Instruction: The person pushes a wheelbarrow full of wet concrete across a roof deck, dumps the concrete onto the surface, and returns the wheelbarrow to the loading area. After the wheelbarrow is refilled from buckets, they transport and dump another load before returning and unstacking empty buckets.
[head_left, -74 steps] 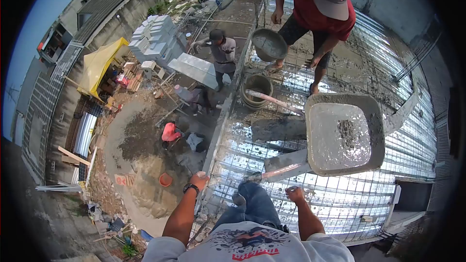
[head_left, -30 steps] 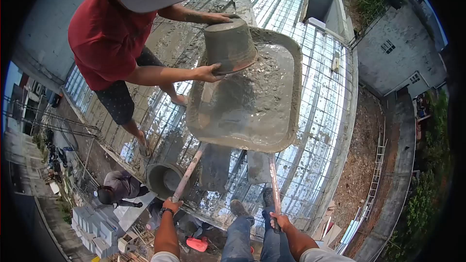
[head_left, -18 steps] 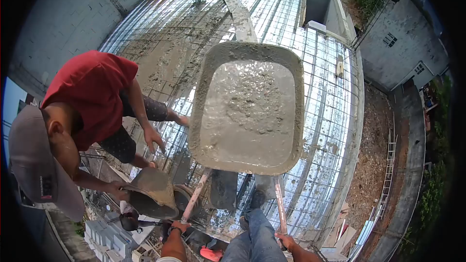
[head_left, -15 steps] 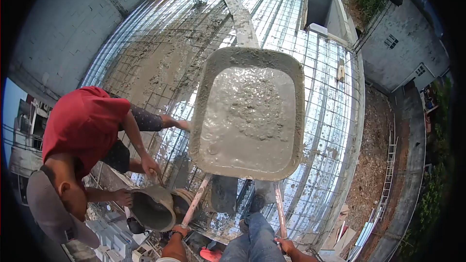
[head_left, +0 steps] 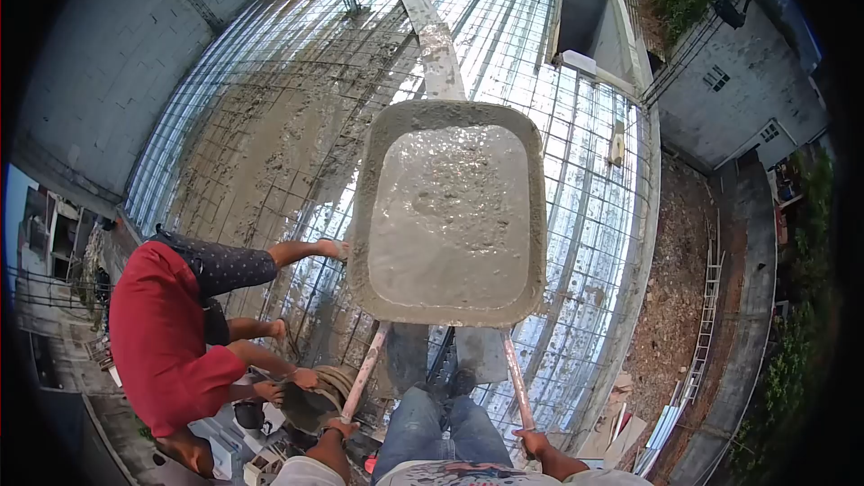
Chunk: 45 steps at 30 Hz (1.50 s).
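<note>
A wheelbarrow (head_left: 537, 279) full of wet grey concrete (head_left: 450, 225) stands in front of me. My left hand (head_left: 341, 427) is wrapped round the end of its left handle (head_left: 364, 371). On the other side, my right hand (head_left: 533, 441) grips the right handle (head_left: 517, 382). My legs in jeans (head_left: 441, 427) are between the two handles, and the tray reaches out ahead over a steel mesh.
A co-worker in a red shirt (head_left: 166, 342) bends at my left, hands on a dirty bucket (head_left: 306, 409). A plank path (head_left: 441, 58) leads ahead across the rebar mesh (head_left: 585, 216). Spread concrete (head_left: 234, 144) lies left; the slab edge (head_left: 650, 243) drops off right.
My view has shifted, and both my hands keep their hold on the wheelbarrow handles. The co-worker has bent lower, and the bucket has tilted and moved down beside the left handle.
</note>
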Available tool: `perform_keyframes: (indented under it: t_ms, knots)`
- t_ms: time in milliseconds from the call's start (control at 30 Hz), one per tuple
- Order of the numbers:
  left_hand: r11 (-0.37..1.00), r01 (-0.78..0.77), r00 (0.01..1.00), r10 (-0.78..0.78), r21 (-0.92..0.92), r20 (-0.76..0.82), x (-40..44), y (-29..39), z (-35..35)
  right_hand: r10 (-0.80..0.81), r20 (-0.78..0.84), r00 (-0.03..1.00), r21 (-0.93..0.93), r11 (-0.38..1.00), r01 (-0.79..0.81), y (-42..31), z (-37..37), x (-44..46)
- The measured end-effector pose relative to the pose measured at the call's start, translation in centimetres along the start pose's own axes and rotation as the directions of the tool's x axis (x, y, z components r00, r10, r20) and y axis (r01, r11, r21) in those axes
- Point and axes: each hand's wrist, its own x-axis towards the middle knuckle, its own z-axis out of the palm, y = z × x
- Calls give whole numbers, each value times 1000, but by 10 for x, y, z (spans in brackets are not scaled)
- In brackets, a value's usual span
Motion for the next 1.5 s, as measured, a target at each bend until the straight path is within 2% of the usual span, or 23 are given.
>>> perform_keyframes:
  t_ms: [100, 133, 233, 267, 367, 467, 600, 700, 833, 867, 967, 1000, 1067, 1133, 1200, 1267, 1333, 1367, 1400, 1500]
  knots:
    - [976, -133, 988, 116, 175, 103, 3, 18, -30, -121, -87, 989, -196, 975, 102, -25, -9, -3]
    - [986, -100, 993, 91, 137, 70, 2, 21, -37, 59, -27, 998, -123, 990, -62, -17, -13, 27]
    - [997, -57, 998, 56, 44, 14, 6, 47, -65, -315, -47, 948, -394, 878, 272, -49, -21, 21]
    - [997, -63, 998, 62, 42, 26, 6, 55, -79, -185, -67, 980, -400, 905, 144, -71, -25, 9]
    - [997, -6, 995, -2, 77, 99, 5, 64, -111, -194, -30, 981, -289, 941, 177, -123, -26, -21]
    - [997, 72, 985, -77, 41, 153, 11, 75, -148, -146, -39, 988, -356, 926, 123, -150, -27, 0]
    - [993, 51, 967, -75, 104, 245, 23, 102, -217, 17, -18, 1000, -262, 965, -21, -214, -30, -14]
    - [990, 32, 954, -71, 136, 290, 28, 133, -259, -248, -67, 966, -326, 921, 214, -250, -39, -10]
    - [981, -11, 936, -58, 194, 347, 30, 184, -323, 43, -88, 995, -306, 949, -68, -326, -66, -13]
    - [978, -20, 931, -58, 207, 360, 34, 199, -338, 62, -100, 993, -333, 938, -92, -343, -74, -12]
    - [973, -39, 916, -57, 229, 397, 39, 234, -376, -53, 42, 998, -451, 890, 66, -389, -110, -4]
    - [972, -43, 913, -57, 232, 405, 36, 251, -391, -91, 10, 996, -537, 840, 82, -405, -121, 3]
    - [970, -37, 903, -70, 239, 423, 24, 272, -420, -152, 92, 984, -600, 780, 176, -429, -146, -3]
    - [968, -39, 894, -76, 247, 441, 17, 303, -454, -258, 147, 955, -643, 708, 291, -485, -175, -9]
    - [966, -44, 879, -83, 253, 469, 10, 325, -471, -249, 120, 961, -667, 696, 264, -536, -193, -29]
    - [958, -88, 864, -63, 273, 499, 11, 341, -488, -233, 73, 970, -705, 675, 216, -580, -206, -26]
    - [838, -384, 854, 163, 387, 495, 21, 353, -515, -173, 51, 984, -651, 741, 164, -626, -213, -31]
    - [909, -287, 875, 121, 303, 468, 24, 361, -523, -143, 37, 989, -623, 770, 135, -650, -221, -33]
    - [946, -213, 892, 87, 244, 443, 23, 375, -540, -276, 159, 948, -724, 620, 302, -646, -232, -1]
    - [985, -97, 914, 32, 140, 404, 36, 408, -582, -158, 69, 985, -653, 739, 165, -714, -239, 0]
